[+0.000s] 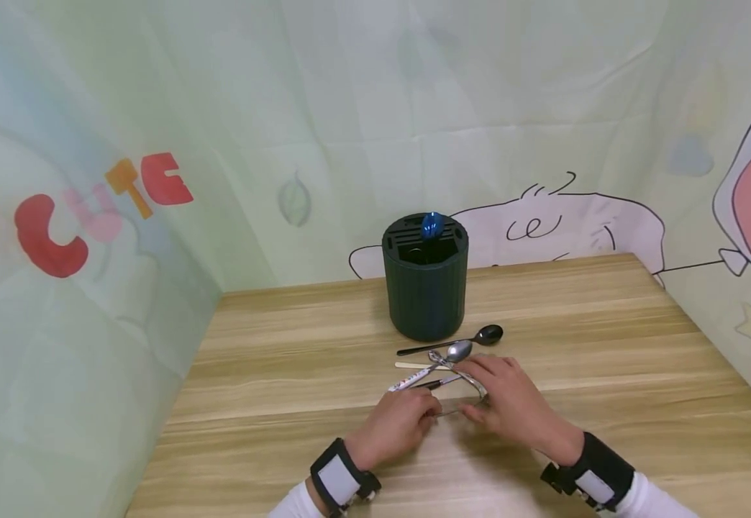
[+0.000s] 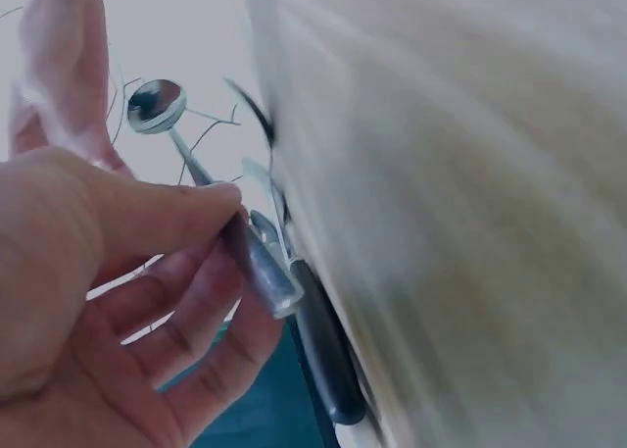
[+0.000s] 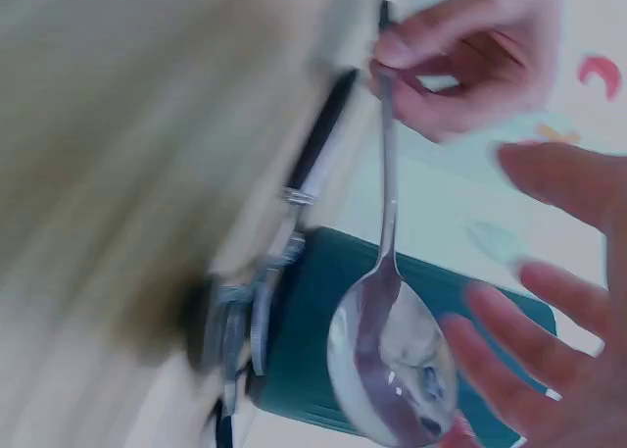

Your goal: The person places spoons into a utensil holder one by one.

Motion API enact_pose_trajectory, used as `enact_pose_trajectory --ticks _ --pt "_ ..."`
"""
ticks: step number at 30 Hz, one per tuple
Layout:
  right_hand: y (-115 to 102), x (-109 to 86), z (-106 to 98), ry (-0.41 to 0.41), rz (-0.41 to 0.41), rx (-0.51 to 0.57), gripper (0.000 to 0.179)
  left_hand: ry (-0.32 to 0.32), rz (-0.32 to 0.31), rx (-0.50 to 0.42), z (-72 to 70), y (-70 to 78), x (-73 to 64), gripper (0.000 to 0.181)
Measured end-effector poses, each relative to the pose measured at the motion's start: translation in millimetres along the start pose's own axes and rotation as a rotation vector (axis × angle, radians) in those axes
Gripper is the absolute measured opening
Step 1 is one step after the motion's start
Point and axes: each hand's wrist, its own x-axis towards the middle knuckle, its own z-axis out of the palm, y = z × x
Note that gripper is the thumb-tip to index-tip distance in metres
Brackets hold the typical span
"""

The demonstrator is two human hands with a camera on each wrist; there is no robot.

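My left hand (image 1: 401,419) pinches a metal spoon (image 3: 394,355) by the end of its dark handle, thumb against fingers. The spoon's bowl (image 2: 157,107) points toward my right hand (image 1: 511,399). In the right wrist view the right hand's fingers (image 3: 519,355) are spread beside and behind the bowl; whether they touch it I cannot tell. Just beyond both hands lie a silver spoon (image 1: 459,351) with a patterned handle, a black-handled utensil (image 2: 328,345) and other metal cutlery, partly hidden by the right hand.
A dark green ribbed utensil holder (image 1: 426,302) stands behind the cutlery, with a shiny blue rounded piece (image 1: 432,225) sticking out of its slotted top. A black spoon (image 1: 489,334) lies in front of it, near a pale thin stick (image 1: 408,365). Printed cloth hangs behind the wooden table (image 1: 272,360).
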Motion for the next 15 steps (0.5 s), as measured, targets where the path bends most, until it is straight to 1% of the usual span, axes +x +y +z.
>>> enact_pose_trajectory --ticks 3,7,9,11,13,15 --pt "1 8.1 -12 0.142 0.050 0.138 0.069 0.020 -0.044 -0.045 -6.1 -0.5 1.2 0.013" --pt "1 14.0 -26 0.262 0.167 0.335 0.080 0.056 -0.075 -0.124 -12.7 -0.3 2.3 0.014" --pt "0 14.6 -30 0.319 0.233 0.467 0.080 0.078 -0.094 -0.174 -14.7 0.1 2.7 0.013" --pt "-2 14.3 -32 0.394 0.290 0.608 0.078 0.106 -0.116 -0.225 -16.0 0.4 3.0 0.012" --pt "-4 13.5 -32 0.474 0.337 0.756 0.074 0.143 -0.134 -0.277 -17.4 1.1 3.0 0.011" --pt "-7 12.6 -30 0.527 0.378 0.873 0.069 0.184 -0.146 -0.330 -18.5 1.5 3.1 0.011"
